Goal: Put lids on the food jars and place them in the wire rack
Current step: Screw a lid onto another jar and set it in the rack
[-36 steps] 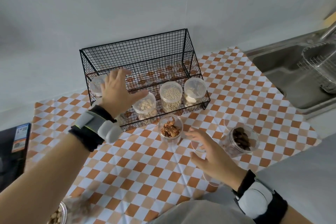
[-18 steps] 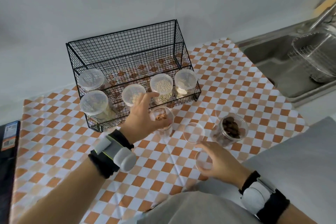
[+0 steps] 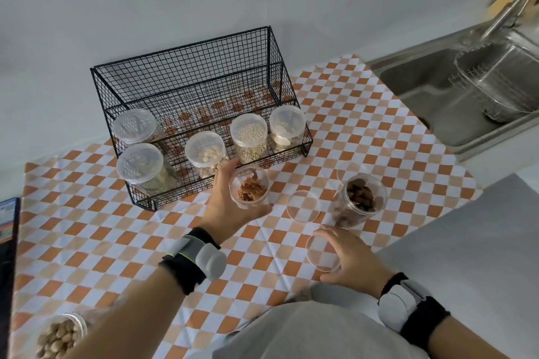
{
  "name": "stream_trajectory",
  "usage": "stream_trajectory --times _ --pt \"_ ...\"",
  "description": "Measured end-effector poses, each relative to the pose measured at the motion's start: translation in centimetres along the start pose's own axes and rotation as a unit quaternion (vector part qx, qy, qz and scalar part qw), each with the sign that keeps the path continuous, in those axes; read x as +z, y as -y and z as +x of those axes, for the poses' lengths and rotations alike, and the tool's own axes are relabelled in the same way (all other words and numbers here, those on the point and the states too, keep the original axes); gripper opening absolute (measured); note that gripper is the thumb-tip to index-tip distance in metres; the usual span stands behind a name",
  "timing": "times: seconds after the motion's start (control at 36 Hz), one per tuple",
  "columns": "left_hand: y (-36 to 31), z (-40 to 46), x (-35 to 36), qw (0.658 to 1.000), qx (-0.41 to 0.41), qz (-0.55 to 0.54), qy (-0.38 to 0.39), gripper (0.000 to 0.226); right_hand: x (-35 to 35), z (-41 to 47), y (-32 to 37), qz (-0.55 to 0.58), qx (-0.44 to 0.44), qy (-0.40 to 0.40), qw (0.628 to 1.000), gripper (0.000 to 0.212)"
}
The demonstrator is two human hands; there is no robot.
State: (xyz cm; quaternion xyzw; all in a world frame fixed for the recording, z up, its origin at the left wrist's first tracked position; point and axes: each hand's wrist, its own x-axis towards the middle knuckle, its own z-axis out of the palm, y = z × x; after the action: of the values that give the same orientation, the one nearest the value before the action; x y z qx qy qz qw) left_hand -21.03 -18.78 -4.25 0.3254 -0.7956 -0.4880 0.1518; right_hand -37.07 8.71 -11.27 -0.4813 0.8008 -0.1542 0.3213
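Bare forearms, no sleeves. Left hand (image 3: 230, 207) and right hand (image 3: 350, 259) ungloved, no rings seen. Left wrist: black band (image 3: 183, 271) with thin yellow-green edge line, grey strap across it, rounded light-grey module (image 3: 211, 261) on top. Right wrist: matching black band (image 3: 423, 320) carrying white-grey module (image 3: 396, 303) with grey strap. Grey garment (image 3: 315, 332) over torso at bottom centre, plain, no print, soft folds.

L hand (image 3: 230, 207) fwd, grip curled; R hand (image 3: 347, 259) low, fingers (image 3: 323, 232) bent, both wrists banded.
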Motion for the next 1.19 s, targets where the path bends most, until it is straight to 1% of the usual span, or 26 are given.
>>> stream_trajectory --times 0.25,0.31,0.39,0.44,0.53,0.61,0.72,0.81,0.89,1.06,1.11,1.19 --pt "2.2 0.1 1.5 0.996 -0.054 -0.069 0.010 0.124 0.4 -0.3 0.8 0.010 0.001 -0.056 0.998 0.074" --pt "2.4 0.3 1.7 0.996 -0.059 -0.068 0.015 0.121 0.0 -0.4 1.3 0.028 0.003 -0.054 0.998 0.072" --pt "2.8 0.5 2.0 0.995 -0.067 -0.066 0.015 0.115 -0.8 -0.4 1.8 0.047 0.006 -0.024 0.999 0.074" --pt "3.0 0.8 2.1 0.995 -0.074 -0.059 0.009 0.106 -1.4 -0.4 2.2 0.048 0.007 -0.015 0.999 0.077" --pt "3.4 1.0 2.2 0.996 -0.077 -0.048 -0.002 0.091 -2.4 -0.3 3.1 0.058 0.002 -0.025 0.998 0.079" --pt "3.6 0.9 2.1 0.996 -0.074 -0.045 -0.004 0.091 -3.4 -0.1 4.1 0.071 -0.013 -0.034 0.997 0.079" --pt "2.4 0.3 1.4 0.997 -0.051 -0.054 -0.019 0.091 -4.9 0.3 5.4 0.082 -0.024 -0.052 0.995 0.074" --pt "1.5 -0.3 0.9 0.999 -0.030 -0.043 -0.016 0.087 -5.8 0.5 6.3 0.107 -0.025 -0.059 0.992 0.078" --pt "1.2 -0.8 0.4 0.999 -0.012 -0.035 -0.003 0.090 -6.5 0.7 7.3 0.098 -0.030 -0.066 0.993 0.081" --pt "1.0 -1.9 -0.5 0.998 0.052 0.025 0.039 0.092 -7.4 1.1 8.8 0.113 -0.045 -0.087 0.989 0.085" --pt "0.7 -2.3 -0.6 0.996 0.054 0.036 0.055 0.092 -7.5 1.1 9.1 0.111 -0.048 -0.097 0.988 0.087" --pt "0.6 -2.8 -0.6 0.994 0.050 0.060 0.073 0.100 -7.6 1.2 9.5 0.103 -0.060 -0.107 0.987 0.089"
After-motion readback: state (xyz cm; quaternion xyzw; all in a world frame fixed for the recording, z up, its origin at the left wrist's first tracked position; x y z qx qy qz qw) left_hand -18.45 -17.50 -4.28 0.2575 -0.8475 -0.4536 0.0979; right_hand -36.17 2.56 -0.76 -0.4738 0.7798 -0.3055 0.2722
